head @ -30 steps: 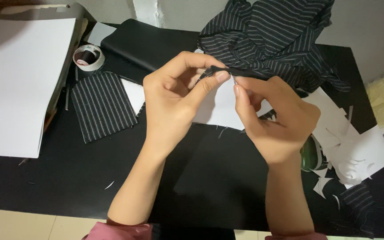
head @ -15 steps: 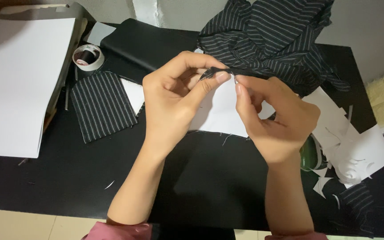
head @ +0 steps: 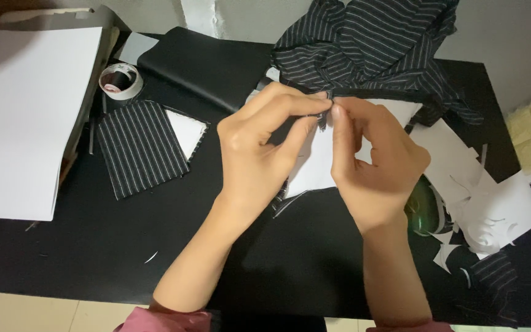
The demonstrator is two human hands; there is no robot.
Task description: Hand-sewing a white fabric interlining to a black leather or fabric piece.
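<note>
Head view, looking down on a black desk (head: 81, 258).

At centre: left hand (head: 259, 157) and right hand (head: 376, 166), thumb and forefinger tips meeting just above centre. Left fingers (head: 305, 106) pressed together, pinching the dark edge of the black pinstriped fabric (head: 364, 49); right fingers (head: 339, 120) pinching the same edge, touching the left fingertips. Remaining fingers of both hands curled in. Fabric itself heaped at 12 to 1 o'clock, its edge trailing down into the pinch.

Under the hands: a white paper pattern piece (head: 314, 166), flat on the desk, partly hidden by both palms.

At 9 o'clock from the hands: a cut rectangle of striped cloth (head: 139, 147), lying flat, with a small white paper piece (head: 185, 130) touching its right side.

At 10 o'clock: a roll of tape (head: 120, 80), lying flat; inside the ring nothing distinguishable, only darkness.

At 11 o'clock: a folded piece of plain black fabric (head: 204, 61), just beside the tape.

Far left, 9 to 10 o'clock: a stack of large white sheets (head: 26, 117), overlapping the desk edge.

At 3 to 4 o'clock: white paper offcuts (head: 493, 209), curled and scattered, and a green translucent object (head: 425, 209) half hidden behind the right wrist; kind not clear.

At 6 o'clock: pink sleeve cuffs (head: 167, 320) at the bottom edge.
</note>
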